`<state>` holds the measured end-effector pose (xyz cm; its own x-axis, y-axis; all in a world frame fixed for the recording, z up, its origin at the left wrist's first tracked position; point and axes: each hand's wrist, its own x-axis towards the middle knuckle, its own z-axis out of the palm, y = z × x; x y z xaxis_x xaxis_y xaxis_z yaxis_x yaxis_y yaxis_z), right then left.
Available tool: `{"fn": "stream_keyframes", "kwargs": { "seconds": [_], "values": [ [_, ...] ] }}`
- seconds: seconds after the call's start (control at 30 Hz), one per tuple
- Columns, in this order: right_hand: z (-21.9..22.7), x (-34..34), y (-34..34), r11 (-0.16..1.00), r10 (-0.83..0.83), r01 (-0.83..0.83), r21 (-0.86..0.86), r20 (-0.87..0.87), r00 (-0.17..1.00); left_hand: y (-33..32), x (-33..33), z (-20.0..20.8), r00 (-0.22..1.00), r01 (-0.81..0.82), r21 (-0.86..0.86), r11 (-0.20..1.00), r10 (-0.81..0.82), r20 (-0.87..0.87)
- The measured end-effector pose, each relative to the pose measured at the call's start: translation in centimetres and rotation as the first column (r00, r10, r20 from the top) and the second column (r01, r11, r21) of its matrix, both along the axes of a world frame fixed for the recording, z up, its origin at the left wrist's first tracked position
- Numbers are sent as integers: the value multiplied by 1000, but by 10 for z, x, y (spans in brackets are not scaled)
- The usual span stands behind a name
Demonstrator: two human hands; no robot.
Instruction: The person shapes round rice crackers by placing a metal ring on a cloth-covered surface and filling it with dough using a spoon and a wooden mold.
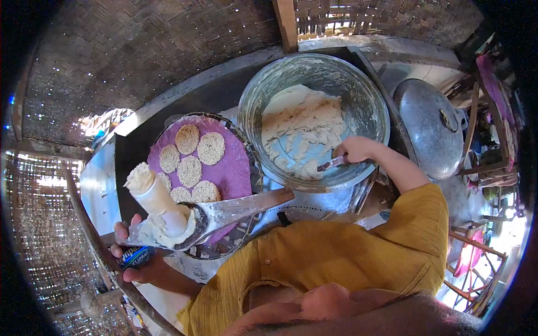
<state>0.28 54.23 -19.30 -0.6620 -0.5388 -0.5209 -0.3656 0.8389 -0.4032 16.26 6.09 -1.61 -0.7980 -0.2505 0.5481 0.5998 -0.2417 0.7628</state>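
Note:
My left hand [147, 273] is wrapped round the lower end of a wooden press [241, 208]. A white tube [165, 211] stands tilted in its round opening, heaped with pale dough at the top. Between my fingers and the wood sits a dark blue printed can [136, 256]. In a large metal basin [246, 120] at the right, my right hand [356, 151] grips a short flat utensil [334, 162], its tip against the dough. Thick pale dough [305, 115] covers much of the basin floor and smears its walls. My fingers partly hide the utensil's handle.
Left of the basin, a round tray lined with purple cloth [238, 162] holds several flat, round, netted dough pieces [189, 171]. A dented metal lid [428, 129] leans at the right. Woven walls [157, 61] rise behind, and a curved wooden pole [92, 235] runs along the left.

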Motion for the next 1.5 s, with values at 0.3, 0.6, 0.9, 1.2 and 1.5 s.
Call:
{"fn": "stream_keyframes", "kwargs": {
  "seconds": [0.3,0.6,0.9,1.2,1.5],
  "values": [
    [132,-7,31,952,-220,266,-153,266,939,38,-10,31,993,1,-337,942,39,112],
    [251,1,14,802,-232,222,-555,53,971,83,-99,-28,924,243,-640,729,26,381],
    [310,18,-22,948,17,-141,-286,-396,918,153,-108,8,961,234,-924,303,71,267],
    [329,52,-116,883,350,-416,216,-895,278,145,-118,-18,960,200,-921,336,120,252],
    [321,75,-98,926,57,-379,-2,-988,144,108,-150,-77,965,174,-820,545,70,251]
  ]
}}
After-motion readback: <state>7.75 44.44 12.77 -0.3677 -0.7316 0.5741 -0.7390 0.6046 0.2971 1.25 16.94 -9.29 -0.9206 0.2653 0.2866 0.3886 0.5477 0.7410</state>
